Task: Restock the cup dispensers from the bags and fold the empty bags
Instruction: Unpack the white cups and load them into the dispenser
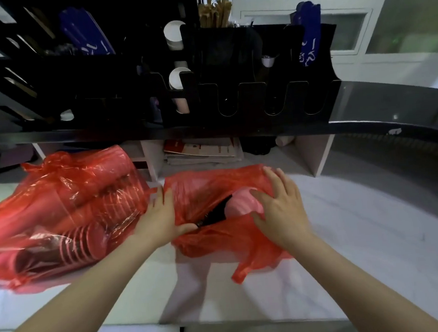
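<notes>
Opening step: our left hand [161,217] pinches the mouth of the thin red plastic bag [193,188] on the white tabletop [349,234]; right hand [281,208] rests spread, ungripping, over pink cups [241,203] inside. Next we likely extract them.

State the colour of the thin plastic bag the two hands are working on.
The thin plastic bag is translucent red, clearest in the head view.

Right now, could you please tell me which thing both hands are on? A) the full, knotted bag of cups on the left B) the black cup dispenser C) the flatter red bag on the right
C: the left hand pinches the edge of the flatter red bag at its opening, and the right hand lies spread on top of it.
</notes>
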A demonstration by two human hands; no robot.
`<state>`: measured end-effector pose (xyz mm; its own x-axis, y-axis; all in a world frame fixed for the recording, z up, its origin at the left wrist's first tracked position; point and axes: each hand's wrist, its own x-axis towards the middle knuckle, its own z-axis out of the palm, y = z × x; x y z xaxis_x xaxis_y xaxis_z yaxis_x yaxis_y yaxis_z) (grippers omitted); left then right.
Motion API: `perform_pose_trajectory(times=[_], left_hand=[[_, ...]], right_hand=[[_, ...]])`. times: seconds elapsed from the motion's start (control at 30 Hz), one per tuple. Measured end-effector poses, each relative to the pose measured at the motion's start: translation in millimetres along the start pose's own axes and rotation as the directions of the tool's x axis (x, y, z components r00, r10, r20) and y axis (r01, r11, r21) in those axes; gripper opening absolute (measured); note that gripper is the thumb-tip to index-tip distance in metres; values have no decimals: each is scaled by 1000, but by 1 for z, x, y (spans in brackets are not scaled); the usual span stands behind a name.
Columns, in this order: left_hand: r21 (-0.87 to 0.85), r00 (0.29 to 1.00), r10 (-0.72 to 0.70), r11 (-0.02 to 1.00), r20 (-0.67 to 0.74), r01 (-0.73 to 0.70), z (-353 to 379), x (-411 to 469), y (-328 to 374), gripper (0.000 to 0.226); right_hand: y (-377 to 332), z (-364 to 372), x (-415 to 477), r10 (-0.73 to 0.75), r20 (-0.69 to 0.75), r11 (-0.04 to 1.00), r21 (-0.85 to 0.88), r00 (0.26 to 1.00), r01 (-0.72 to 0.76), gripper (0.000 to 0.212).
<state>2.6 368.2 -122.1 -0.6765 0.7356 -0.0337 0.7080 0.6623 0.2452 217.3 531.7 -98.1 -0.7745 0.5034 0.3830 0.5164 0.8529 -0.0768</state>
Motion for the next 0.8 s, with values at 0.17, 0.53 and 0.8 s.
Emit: perform_pose_trajectory(times=[0.17, 0.53, 0.8], left_hand=[[313, 954, 172, 946, -244, -90, -9, -15, 15, 70], [592, 341, 938, 311, -65, -743, -19, 16, 59, 23], [321, 820, 526, 754, 227, -573, 1, 75, 31, 94]], right_hand=[[-8, 18, 1, -191, -305, 970, -204, 933, 132, 34], [5, 34, 12, -223, -265, 943, -303, 938, 138, 24], [28, 54, 22, 52, 243, 976, -220, 969, 3, 62]])
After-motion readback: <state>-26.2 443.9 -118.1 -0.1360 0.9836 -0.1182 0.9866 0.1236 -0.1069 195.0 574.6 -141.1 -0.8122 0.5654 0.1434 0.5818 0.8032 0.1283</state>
